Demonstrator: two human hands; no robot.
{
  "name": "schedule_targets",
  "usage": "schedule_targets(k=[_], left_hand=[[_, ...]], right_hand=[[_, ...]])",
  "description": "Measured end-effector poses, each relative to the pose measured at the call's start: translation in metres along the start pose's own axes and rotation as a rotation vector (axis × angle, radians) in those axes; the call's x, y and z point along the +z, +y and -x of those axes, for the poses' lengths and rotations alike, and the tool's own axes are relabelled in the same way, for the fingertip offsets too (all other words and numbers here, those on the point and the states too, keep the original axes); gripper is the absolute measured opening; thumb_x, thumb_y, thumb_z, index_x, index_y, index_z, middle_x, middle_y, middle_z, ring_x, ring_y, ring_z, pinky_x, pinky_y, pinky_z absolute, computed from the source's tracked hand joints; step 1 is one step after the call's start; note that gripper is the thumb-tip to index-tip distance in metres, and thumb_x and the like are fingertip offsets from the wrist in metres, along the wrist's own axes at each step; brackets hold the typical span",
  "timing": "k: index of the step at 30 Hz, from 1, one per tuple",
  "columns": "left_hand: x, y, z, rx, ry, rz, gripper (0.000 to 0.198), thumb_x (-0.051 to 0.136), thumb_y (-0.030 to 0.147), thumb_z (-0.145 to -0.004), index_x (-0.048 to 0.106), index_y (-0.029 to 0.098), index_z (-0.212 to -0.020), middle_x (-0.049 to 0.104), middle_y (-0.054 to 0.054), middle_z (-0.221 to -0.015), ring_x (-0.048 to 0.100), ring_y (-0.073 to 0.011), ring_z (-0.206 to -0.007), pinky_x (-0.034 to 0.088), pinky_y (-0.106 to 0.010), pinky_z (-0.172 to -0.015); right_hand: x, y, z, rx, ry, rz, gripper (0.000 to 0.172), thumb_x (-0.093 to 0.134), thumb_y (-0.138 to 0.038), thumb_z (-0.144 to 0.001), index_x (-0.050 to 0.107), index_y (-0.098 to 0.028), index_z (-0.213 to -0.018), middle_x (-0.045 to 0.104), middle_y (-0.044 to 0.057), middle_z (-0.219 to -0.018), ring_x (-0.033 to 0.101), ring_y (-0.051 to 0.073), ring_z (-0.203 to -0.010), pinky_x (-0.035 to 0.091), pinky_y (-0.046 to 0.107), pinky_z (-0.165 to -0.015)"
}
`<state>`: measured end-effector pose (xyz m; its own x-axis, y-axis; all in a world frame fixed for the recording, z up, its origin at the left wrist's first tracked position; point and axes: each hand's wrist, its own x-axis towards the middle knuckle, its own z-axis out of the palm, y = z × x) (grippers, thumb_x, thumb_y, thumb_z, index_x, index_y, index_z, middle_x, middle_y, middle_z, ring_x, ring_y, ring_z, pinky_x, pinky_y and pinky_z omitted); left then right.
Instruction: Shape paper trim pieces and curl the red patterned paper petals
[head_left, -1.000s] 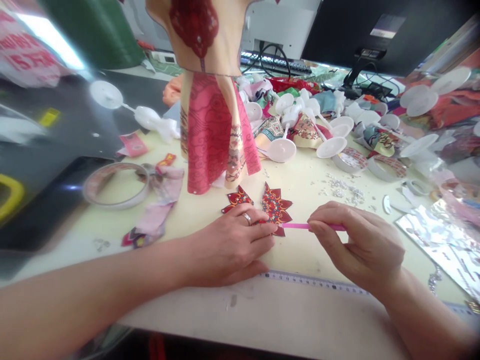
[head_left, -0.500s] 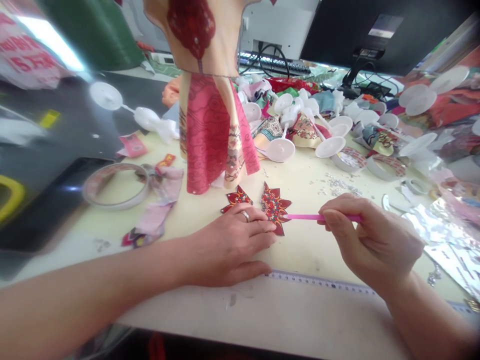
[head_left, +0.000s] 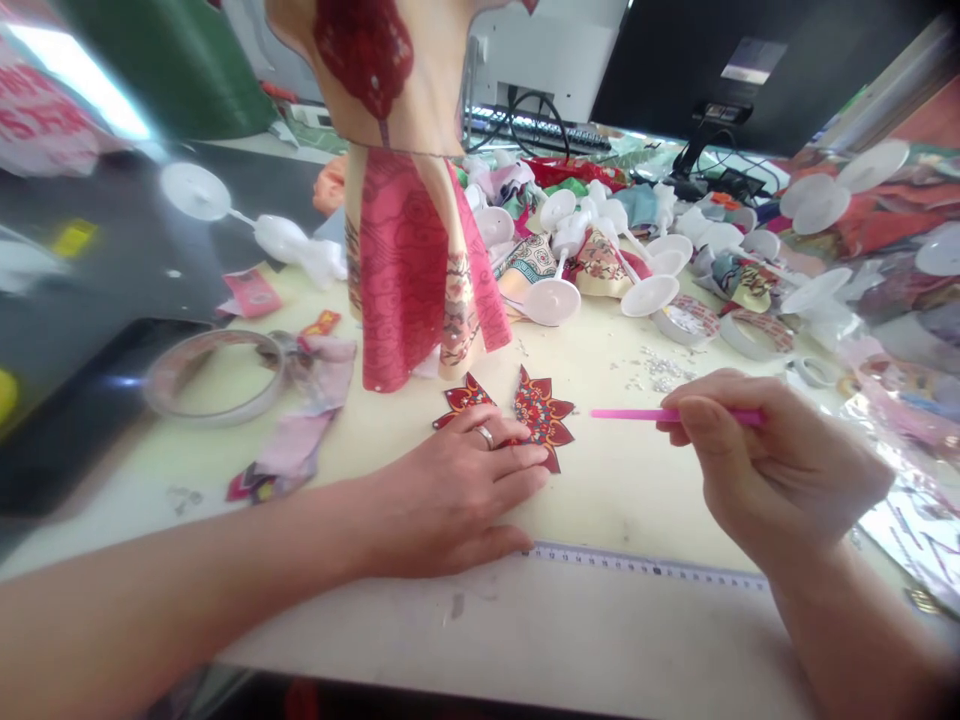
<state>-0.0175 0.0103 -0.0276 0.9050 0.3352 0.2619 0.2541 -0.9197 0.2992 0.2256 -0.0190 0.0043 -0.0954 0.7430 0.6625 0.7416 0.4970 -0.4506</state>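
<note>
My left hand (head_left: 465,490), with a ring on one finger, lies flat over two red patterned fabric pieces, its fingertips on them. The left piece (head_left: 465,396) is partly covered; the pointed edge of the right piece (head_left: 546,410) shows beyond my fingers. My right hand (head_left: 757,450) pinches a thin pink stick (head_left: 626,414), whose tip is a short way right of the right piece, touching nothing. Small shiny gems (head_left: 664,370) lie scattered behind the stick. A dress in pink and cream (head_left: 409,270) stands behind my left hand.
A tape roll (head_left: 217,412) and fabric scraps (head_left: 300,440) lie at the left. A measuring tape (head_left: 637,565) runs along the front. White doll stands (head_left: 553,300) and cloth crowd the back. More tape rolls (head_left: 757,335) lie at the right, below a monitor (head_left: 690,70).
My right hand has drawn the pink stick right, away from the right fabric piece. My left hand stays on the pieces. The whole view has shifted slightly.
</note>
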Motion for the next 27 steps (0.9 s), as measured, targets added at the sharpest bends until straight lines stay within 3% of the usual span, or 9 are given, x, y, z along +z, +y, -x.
schedule_targets(k=[6, 11, 19, 27], left_hand=[[0.0, 0.001, -0.001, -0.005, 0.004, -0.016, 0.037, 0.047, 0.039, -0.09, 0.054, 0.014, -0.116, 0.058, -0.009, -0.124, 0.047, -0.0276, -0.114, 0.025, -0.045, -0.104], [0.003, 0.001, 0.001, 0.017, 0.037, -0.027, 0.036, 0.049, 0.038, -0.09, 0.055, 0.014, -0.116, 0.058, -0.009, -0.125, 0.047, -0.0278, -0.116, 0.024, -0.046, -0.104], [0.003, 0.0, 0.002, 0.022, 0.097, -0.044, 0.033, 0.052, 0.034, -0.088, 0.057, 0.013, -0.113, 0.063, -0.01, -0.118, 0.051, -0.028, -0.113, 0.026, -0.047, -0.103], [0.004, -0.002, 0.003, 0.028, 0.113, -0.045, 0.031, 0.051, 0.031, -0.09, 0.057, 0.012, -0.113, 0.064, -0.009, -0.116, 0.052, -0.0274, -0.112, 0.027, -0.048, -0.104]], right_hand=[[-0.022, 0.017, -0.017, 0.161, 0.236, 0.209, 0.011, 0.057, -0.027, -0.088, 0.06, -0.021, -0.078, 0.059, 0.003, -0.063, 0.06, 0.019, -0.063, 0.046, 0.033, -0.059], [-0.034, 0.039, -0.023, 0.218, 0.276, 0.339, 0.02, 0.054, -0.036, -0.088, 0.06, -0.021, -0.078, 0.059, 0.004, -0.064, 0.057, 0.018, -0.059, 0.043, 0.032, -0.057], [-0.033, 0.046, -0.025, 0.203, 0.013, 0.527, 0.027, 0.047, -0.039, -0.088, 0.052, -0.022, -0.067, 0.05, -0.001, -0.052, 0.046, 0.015, -0.049, 0.033, 0.029, -0.052], [-0.028, 0.05, -0.026, 0.151, -0.089, 0.546, 0.027, 0.047, -0.035, -0.087, 0.048, -0.021, -0.064, 0.04, -0.004, -0.048, 0.036, 0.011, -0.043, 0.028, 0.026, -0.049]])
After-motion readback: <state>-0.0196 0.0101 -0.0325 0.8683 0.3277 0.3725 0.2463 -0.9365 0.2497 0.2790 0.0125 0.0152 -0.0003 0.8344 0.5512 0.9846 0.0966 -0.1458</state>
